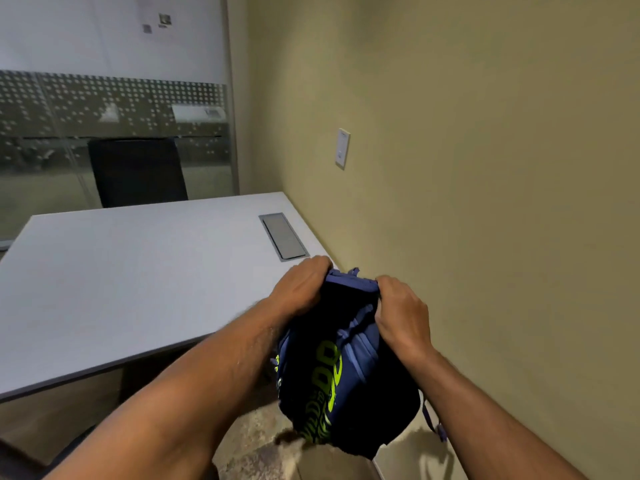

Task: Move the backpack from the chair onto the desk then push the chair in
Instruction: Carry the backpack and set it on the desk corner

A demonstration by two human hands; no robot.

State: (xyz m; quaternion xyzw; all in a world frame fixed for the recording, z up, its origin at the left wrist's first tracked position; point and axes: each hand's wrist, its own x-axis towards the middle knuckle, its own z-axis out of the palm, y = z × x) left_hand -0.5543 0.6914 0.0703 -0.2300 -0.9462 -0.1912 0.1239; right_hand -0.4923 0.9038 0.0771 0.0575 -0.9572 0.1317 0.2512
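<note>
Bare forearms reach forward from the bottom of the view. Beyond them a broad pale grey rectangular bench point(114, 282) lies bare across its top, its right edge close against the tan wall point(485, 133). Off the bench's near right corner, a dark navy fabric backpack with lime-green lettering point(343, 382) hangs above the floor, clear of the benchtop. The left hand point(301, 289) and right hand point(403, 313) are both clenched on its upper rim. A black chair back point(136, 173) stands behind the far edge. A grey metal cable hatch point(283, 236) sits flush near the right edge.

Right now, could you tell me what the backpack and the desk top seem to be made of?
Backpack: soft woven fabric, probably nylon; it folds and sags in both hands, with printed lime lettering. Desk: likely matte pale grey laminate board; flat, even, thin-edged.
</note>
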